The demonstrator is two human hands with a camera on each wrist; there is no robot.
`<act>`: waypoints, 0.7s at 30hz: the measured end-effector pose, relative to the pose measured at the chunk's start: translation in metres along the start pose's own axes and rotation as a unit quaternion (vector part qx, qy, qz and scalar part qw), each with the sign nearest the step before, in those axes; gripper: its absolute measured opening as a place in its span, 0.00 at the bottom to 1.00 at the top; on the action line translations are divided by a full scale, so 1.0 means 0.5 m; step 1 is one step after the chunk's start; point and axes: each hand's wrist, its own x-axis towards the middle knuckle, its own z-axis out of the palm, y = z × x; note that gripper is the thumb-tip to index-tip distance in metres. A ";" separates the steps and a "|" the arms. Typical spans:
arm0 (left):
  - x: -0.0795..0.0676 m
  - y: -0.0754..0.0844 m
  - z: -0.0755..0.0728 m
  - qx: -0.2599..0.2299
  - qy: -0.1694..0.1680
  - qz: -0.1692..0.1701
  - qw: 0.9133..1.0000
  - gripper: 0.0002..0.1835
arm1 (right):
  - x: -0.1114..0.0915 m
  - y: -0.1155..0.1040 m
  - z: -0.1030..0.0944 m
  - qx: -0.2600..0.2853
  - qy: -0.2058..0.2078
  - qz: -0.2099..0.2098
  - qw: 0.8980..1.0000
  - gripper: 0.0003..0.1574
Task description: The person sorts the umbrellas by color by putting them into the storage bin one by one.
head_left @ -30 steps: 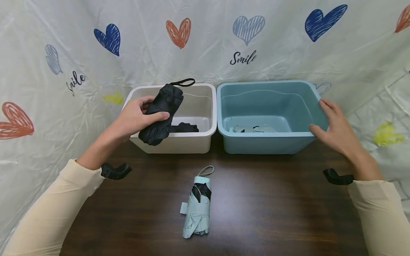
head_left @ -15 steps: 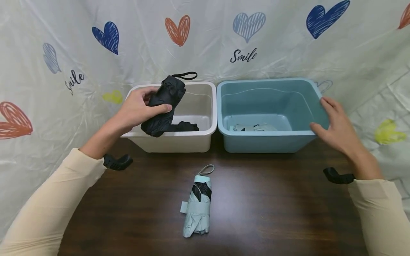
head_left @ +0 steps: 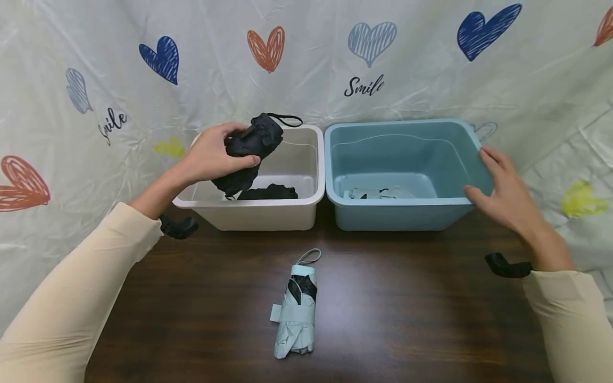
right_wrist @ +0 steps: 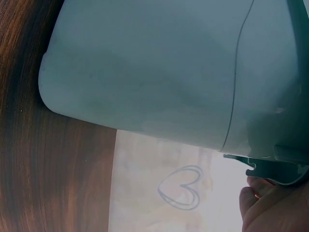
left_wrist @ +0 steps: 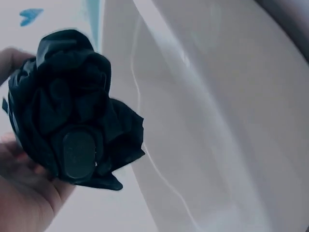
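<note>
My left hand [head_left: 208,154] grips a folded black umbrella [head_left: 263,139], thumb across its near side. The umbrella is tilted over the left part of the beige bin [head_left: 268,219], its wrist loop sticking out at the upper right. Its rounded end, with gathered cloth, faces the left wrist view, where the umbrella [left_wrist: 58,106] covers part of the fingers. Another black folded thing [head_left: 270,192] lies in that bin, partly hidden. My right hand [head_left: 507,197] holds the right rim of the blue bin [head_left: 388,215]; in the right wrist view, fingers [right_wrist: 251,198] curl below the rim.
A pale mint folded umbrella [head_left: 296,324] lies on the dark wooden table [head_left: 407,308] in front of the bins. Something pale with black patches [head_left: 378,193] lies inside the blue bin. A white sheet printed with hearts [head_left: 311,96] hangs behind both bins, which stand side by side.
My left hand has carried the black umbrella slightly up and to the right, farther over the beige bin. The right hand stays at the blue bin's rim.
</note>
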 end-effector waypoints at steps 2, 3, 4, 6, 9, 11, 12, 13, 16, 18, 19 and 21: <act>0.009 -0.004 -0.004 0.022 -0.011 0.020 0.999 0.38 | 0.000 0.000 0.002 0.000 0.001 -0.002 1.000 0.53; 0.014 -0.005 -0.006 0.032 -0.018 0.028 0.999 0.38 | 0.001 0.001 0.003 0.000 0.001 -0.004 1.000 0.53; 0.017 -0.007 -0.009 0.040 -0.025 0.034 0.998 0.38 | 0.002 0.000 0.005 0.001 0.000 -0.005 1.000 0.53; 0.024 -0.009 -0.014 0.049 -0.038 0.043 0.997 0.39 | 0.004 0.000 0.007 0.001 -0.001 -0.006 1.000 0.53; 0.032 -0.009 -0.019 0.061 -0.053 0.050 0.995 0.39 | 0.007 -0.001 0.010 0.002 -0.001 -0.005 1.000 0.53; 0.038 -0.008 -0.019 0.066 -0.057 0.058 0.995 0.39 | 0.007 0.000 0.011 0.002 0.001 -0.003 1.000 0.53; 0.041 -0.008 -0.019 0.068 -0.058 0.061 0.994 0.39 | 0.008 0.001 0.011 0.002 0.002 -0.002 1.000 0.53; 0.043 -0.008 -0.019 0.070 -0.058 0.064 0.994 0.39 | 0.007 0.001 0.011 0.001 0.003 -0.001 1.000 0.53; 0.053 -0.010 -0.018 0.074 -0.062 0.069 0.993 0.39 | 0.006 0.002 0.009 0.004 0.002 -0.002 1.000 0.53; 0.061 -0.010 -0.015 0.078 -0.070 0.073 0.992 0.39 | 0.004 0.002 0.007 0.005 0.001 -0.001 1.000 0.54; 0.066 -0.011 -0.013 0.082 -0.074 0.076 0.991 0.39 | 0.003 0.003 0.006 0.006 0.001 -0.001 1.000 0.54; 0.074 -0.013 -0.009 0.093 -0.085 0.079 0.989 0.40 | 0.000 0.004 0.004 0.005 0.000 0.000 1.000 0.54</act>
